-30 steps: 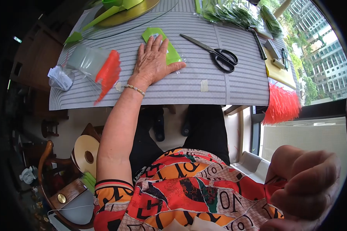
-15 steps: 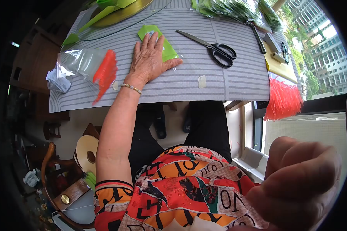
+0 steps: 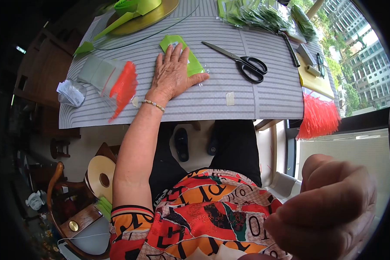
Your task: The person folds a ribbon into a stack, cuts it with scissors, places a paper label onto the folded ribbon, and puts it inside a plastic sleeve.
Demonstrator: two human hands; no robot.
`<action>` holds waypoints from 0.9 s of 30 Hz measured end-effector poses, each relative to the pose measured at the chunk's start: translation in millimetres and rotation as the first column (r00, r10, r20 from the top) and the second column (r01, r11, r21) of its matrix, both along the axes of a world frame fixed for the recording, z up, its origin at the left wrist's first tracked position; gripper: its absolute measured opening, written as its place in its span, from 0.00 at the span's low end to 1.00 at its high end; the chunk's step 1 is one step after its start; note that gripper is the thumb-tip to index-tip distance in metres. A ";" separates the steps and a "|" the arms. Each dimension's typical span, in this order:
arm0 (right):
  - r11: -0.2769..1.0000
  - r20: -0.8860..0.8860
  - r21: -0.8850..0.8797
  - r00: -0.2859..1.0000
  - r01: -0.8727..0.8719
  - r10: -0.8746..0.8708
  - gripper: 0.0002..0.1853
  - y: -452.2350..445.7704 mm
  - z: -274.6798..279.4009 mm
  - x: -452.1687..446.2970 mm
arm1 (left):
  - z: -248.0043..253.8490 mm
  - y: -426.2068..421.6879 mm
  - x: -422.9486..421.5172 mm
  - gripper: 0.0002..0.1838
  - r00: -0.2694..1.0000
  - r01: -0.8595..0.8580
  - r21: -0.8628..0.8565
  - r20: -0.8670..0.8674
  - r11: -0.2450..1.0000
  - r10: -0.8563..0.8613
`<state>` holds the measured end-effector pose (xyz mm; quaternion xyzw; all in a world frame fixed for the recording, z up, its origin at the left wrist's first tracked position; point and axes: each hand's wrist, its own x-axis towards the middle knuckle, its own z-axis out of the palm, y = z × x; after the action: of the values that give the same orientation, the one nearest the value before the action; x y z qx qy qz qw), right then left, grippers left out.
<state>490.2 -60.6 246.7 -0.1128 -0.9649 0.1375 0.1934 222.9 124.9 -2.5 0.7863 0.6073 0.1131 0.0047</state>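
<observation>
My left hand (image 3: 171, 76) lies flat with its fingers stretched out over a bright green folded piece (image 3: 195, 65), pressing it to the striped tablecloth. Clear plastic shows at the edge of this green piece, and the hand covers its middle. Close to the camera, at lower right, my right hand (image 3: 333, 208) is raised with its fingers curled together. What those fingers hold, if anything, is hidden. Black-handled scissors (image 3: 251, 69) rest to the right of my left hand. On its other side are clear plastic bags (image 3: 97, 71) with a red-orange strip (image 3: 125, 84).
A gold round board (image 3: 167, 15) with green ribbon (image 3: 134, 19) stands at the back left. Several green packets (image 3: 264, 17) are piled at the back right. A black pen (image 3: 290, 50) and red twist ties (image 3: 318, 117) lie along the right edge. Paper slips fill a clear cup (image 3: 72, 93).
The view has shifted slightly, so the table sits a little lower and to the right. My right hand has moved slightly left; my left hand stays flat on the green piece.
</observation>
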 end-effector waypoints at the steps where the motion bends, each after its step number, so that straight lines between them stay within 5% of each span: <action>1: 1.000 0.002 -0.011 1.000 0.002 -0.002 0.19 -0.2 -0.5 -0.7 | 0.4 1.2 2.3 0.59 1.000 0.006 0.008 0.007 1.000 -0.006; 21: 0.963 -0.172 -0.266 0.985 -0.054 0.007 0.24 -12.9 -3.6 31.3 | 1.2 -0.1 1.4 0.60 1.000 0.021 -0.021 0.010 1.000 -0.020; 25: 0.995 -0.555 0.080 0.832 0.063 -0.008 0.16 -4.5 -55.2 53.9 | 2.8 -8.1 -4.3 0.63 0.998 0.051 -0.030 0.046 0.998 -0.050; 27: 0.964 -0.556 0.193 0.830 0.183 -0.047 0.17 16.7 -71.1 49.6 | 3.6 -18.4 -11.3 0.65 0.995 0.082 -0.032 0.068 0.996 -0.080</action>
<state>539.8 -43.9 175.6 -0.1031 -0.8703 0.0352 0.4804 211.6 106.6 1.2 0.8059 0.5764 0.1284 0.0429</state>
